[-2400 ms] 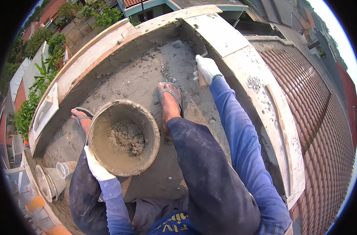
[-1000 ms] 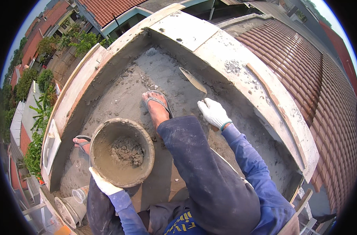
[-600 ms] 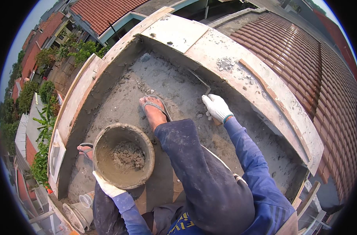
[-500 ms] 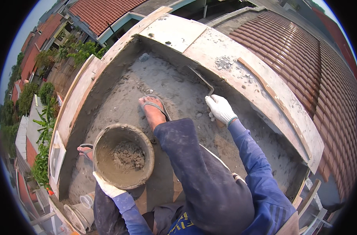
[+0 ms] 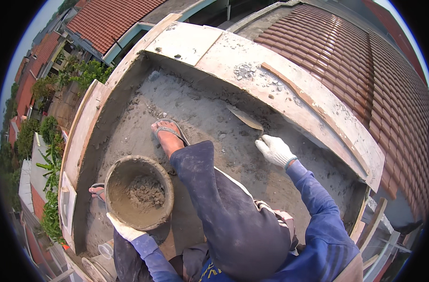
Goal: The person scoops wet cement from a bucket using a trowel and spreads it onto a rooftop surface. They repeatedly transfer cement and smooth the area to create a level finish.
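My right hand point(image 5: 276, 150), in a white knit glove, is closed round the handle of a trowel point(image 5: 245, 117). The trowel's blade lies low over the rough grey mortar floor, near the foot of the right-hand wall; its handle is mostly hidden by my glove. At the near left, my gloved left hand point(image 5: 125, 228) grips the lower edge of a round bucket point(image 5: 112, 188), its fingers partly hidden. The bucket leans toward me, and a lump of wet mortar point(image 5: 147, 191) sits inside.
Low plastered walls with a pale board top point(image 5: 252, 61) surround me, carrying rubble bits point(image 5: 245, 71) and a wooden strip point(image 5: 313, 105). My sandalled foot point(image 5: 169, 138) stands mid-floor. White containers point(image 5: 94, 268) stand at lower left. Tiled roofs point(image 5: 336, 61) lie beyond the walls.
My right hand has drawn back from the wall toward the right, and the trowel blade has turned to show its broad face. My left hand stays on the bucket. The whole view has shifted slightly.
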The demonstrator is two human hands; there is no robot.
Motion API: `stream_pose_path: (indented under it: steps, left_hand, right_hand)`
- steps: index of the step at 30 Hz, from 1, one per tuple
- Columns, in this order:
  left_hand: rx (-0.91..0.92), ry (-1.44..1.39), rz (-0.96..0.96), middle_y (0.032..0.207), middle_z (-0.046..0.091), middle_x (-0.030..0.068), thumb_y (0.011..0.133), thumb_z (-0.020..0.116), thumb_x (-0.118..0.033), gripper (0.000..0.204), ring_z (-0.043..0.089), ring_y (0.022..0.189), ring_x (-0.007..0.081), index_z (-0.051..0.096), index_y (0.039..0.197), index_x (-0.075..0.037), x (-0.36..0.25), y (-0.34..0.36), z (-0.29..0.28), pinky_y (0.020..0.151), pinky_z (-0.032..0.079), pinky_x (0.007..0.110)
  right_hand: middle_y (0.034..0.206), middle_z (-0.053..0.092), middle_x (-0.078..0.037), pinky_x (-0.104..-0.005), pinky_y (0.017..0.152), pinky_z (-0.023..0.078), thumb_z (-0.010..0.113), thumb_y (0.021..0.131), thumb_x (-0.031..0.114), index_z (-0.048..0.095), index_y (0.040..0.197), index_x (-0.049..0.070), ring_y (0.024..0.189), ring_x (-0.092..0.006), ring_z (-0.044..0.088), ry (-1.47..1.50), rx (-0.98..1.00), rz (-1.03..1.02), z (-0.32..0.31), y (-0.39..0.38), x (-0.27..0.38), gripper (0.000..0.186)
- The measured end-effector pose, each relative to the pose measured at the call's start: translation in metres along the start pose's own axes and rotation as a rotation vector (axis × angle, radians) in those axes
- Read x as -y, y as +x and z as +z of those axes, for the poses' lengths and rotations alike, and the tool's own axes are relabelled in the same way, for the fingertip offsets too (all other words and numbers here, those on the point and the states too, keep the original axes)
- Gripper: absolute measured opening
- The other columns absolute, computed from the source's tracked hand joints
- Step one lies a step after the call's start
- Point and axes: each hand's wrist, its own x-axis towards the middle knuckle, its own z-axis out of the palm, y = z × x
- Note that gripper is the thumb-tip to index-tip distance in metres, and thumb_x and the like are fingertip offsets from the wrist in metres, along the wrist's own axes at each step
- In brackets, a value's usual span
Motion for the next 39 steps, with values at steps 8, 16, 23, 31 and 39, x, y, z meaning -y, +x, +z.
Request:
stream_pose_path:
  steps: [8,16,23,31,39]
  left_hand:
    - [-0.098,0.062,0.034,0.172,0.049,0.0139,0.119,0.046,-0.056,0.071,0.051,0.154,0.0315,0.045,0.171,-0.007,-0.001,-0.005,0.01,0.129,0.04,0.048]
    - [-0.014,0.009,0.023,0.175,0.045,0.0136,0.119,0.046,-0.055,0.071,0.049,0.156,0.0317,0.043,0.172,-0.007,-0.002,-0.003,0.004,0.131,0.037,0.047]
    - [-0.103,0.064,0.044,0.174,0.047,0.0145,0.119,0.045,-0.054,0.071,0.049,0.156,0.0315,0.044,0.171,-0.006,0.0,0.001,0.002,0.131,0.037,0.047]
    - [-0.136,0.1,0.046,0.174,0.047,0.0135,0.121,0.042,-0.05,0.067,0.05,0.155,0.0312,0.044,0.171,-0.005,0.002,-0.006,0.017,0.13,0.038,0.046]
    - [-0.07,0.059,0.026,0.175,0.046,0.0139,0.12,0.043,-0.055,0.071,0.047,0.157,0.0331,0.043,0.172,-0.007,0.006,0.002,-0.003,0.132,0.037,0.048]
  right_hand:
    - [0.085,0.077,-0.02,-0.0475,0.075,0.059,0.057,0.112,0.048,0.072,0.103,0.001,0.075,-0.0346,0.078,0.182,-0.17,0.019,0.026,0.031,-0.014,0.05]
    - [0.085,0.075,-0.017,-0.0441,0.07,0.058,0.061,0.113,0.042,0.07,0.109,0.002,0.065,-0.0238,0.074,0.437,-0.109,0.095,-0.006,-0.005,-0.009,0.041]
    - [0.087,0.074,-0.025,-0.0492,0.074,0.058,0.064,0.111,0.039,0.07,0.112,0.003,0.08,-0.0415,0.077,0.075,-0.347,-0.063,-0.015,-0.043,-0.026,0.036]
    - [0.09,0.075,-0.021,-0.048,0.069,0.058,0.061,0.112,0.037,0.068,0.11,0.002,0.077,-0.0385,0.075,0.02,-0.091,0.004,-0.031,-0.084,-0.084,0.036]
    - [0.08,0.065,-0.002,-0.0317,0.05,0.054,0.059,0.116,0.037,0.066,0.109,0.006,0.058,-0.0119,0.061,0.761,0.107,0.32,-0.069,-0.074,-0.112,0.033]
